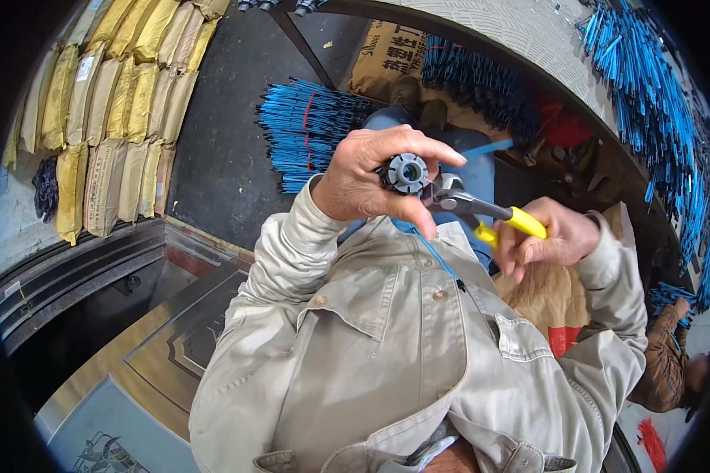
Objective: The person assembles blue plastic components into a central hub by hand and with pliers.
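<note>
My left hand is closed round a black ring-shaped plastic fitting with notches about its rim and a hole in the middle. A thin blue strip sticks out past its fingertips. Another thin blue strip with a black end hangs below that hand, in front of my shirt. Yellow-handled pliers are gripped in my right hand. Their metal jaws are beside the black fitting, at the left hand's fingers; whether they bite on anything I cannot tell.
Bundles of blue and black strips lie on the dark floor ahead. More blue strips cover the patterned worktable. Yellow and brown sacks are stacked at the left. At the far right another person's hand touches blue strips.
</note>
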A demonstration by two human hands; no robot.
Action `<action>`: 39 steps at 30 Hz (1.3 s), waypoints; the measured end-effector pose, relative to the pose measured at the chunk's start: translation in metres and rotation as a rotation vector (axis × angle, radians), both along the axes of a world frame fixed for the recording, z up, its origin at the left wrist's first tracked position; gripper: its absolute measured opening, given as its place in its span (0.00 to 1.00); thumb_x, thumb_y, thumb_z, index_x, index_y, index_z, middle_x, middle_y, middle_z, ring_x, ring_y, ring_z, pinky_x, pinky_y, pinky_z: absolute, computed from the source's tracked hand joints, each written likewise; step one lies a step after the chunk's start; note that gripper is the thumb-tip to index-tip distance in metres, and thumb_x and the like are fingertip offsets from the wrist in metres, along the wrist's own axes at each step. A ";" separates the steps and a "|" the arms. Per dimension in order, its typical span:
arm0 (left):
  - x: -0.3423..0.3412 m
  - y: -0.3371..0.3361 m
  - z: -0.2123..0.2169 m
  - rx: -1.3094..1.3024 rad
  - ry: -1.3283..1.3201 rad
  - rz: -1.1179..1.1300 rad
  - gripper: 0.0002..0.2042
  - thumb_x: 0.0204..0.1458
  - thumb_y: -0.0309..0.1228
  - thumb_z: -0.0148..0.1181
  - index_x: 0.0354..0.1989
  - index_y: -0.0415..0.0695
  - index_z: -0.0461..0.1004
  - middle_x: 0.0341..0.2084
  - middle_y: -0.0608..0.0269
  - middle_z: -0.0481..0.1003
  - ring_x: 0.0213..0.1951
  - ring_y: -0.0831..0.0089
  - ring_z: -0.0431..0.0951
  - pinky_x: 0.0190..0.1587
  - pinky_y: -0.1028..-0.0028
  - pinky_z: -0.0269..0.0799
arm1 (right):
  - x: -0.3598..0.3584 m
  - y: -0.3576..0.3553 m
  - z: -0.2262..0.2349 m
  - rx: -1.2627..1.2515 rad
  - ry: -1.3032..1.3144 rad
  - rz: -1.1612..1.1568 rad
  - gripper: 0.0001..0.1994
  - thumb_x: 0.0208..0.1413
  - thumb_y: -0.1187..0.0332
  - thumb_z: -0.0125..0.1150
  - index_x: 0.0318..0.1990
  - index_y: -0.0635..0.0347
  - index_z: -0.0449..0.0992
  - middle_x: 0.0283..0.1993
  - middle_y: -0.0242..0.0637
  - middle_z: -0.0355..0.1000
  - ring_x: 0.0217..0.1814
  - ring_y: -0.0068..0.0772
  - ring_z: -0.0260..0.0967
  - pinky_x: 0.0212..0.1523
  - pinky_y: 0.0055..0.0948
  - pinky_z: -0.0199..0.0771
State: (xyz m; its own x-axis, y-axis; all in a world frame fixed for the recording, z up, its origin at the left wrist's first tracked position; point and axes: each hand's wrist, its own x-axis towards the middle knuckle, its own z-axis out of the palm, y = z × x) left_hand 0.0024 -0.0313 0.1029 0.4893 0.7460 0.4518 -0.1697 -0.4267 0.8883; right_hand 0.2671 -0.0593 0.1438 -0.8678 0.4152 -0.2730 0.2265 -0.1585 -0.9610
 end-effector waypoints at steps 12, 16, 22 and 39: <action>-0.009 0.009 -0.004 -0.135 -0.088 -0.172 0.36 0.22 0.41 0.75 0.46 0.39 0.73 0.23 0.67 0.72 0.26 0.81 0.71 0.29 0.81 0.66 | -0.052 -0.056 -0.039 -0.754 0.468 -0.280 0.24 0.55 0.49 0.53 0.19 0.61 0.61 0.22 0.41 0.64 0.17 0.26 0.61 0.18 0.24 0.65; -0.008 0.005 -0.006 -0.169 -0.093 -0.108 0.44 0.19 0.46 0.73 0.51 0.35 0.68 0.24 0.66 0.72 0.28 0.80 0.71 0.31 0.81 0.67 | -0.047 -0.045 -0.046 -0.224 0.353 -0.669 0.15 0.56 0.61 0.54 0.24 0.63 0.67 0.27 0.40 0.65 0.21 0.25 0.62 0.22 0.22 0.65; 0.013 -0.009 -0.003 0.134 -0.091 0.126 0.47 0.27 0.44 0.75 0.57 0.31 0.59 0.27 0.62 0.74 0.32 0.75 0.73 0.39 0.78 0.69 | -0.102 -0.021 -0.098 0.500 0.293 -1.097 0.09 0.51 0.79 0.55 0.41 0.65 0.73 0.44 0.34 0.66 0.35 0.20 0.65 0.36 0.18 0.66; 0.011 -0.027 -0.021 -0.029 0.080 0.435 0.11 0.37 0.17 0.64 0.30 0.39 0.71 0.26 0.62 0.73 0.28 0.74 0.73 0.35 0.77 0.68 | -0.086 -0.018 -0.048 0.762 0.244 -1.001 0.06 0.45 0.81 0.60 0.33 0.65 0.76 0.38 0.43 0.67 0.35 0.29 0.66 0.34 0.22 0.66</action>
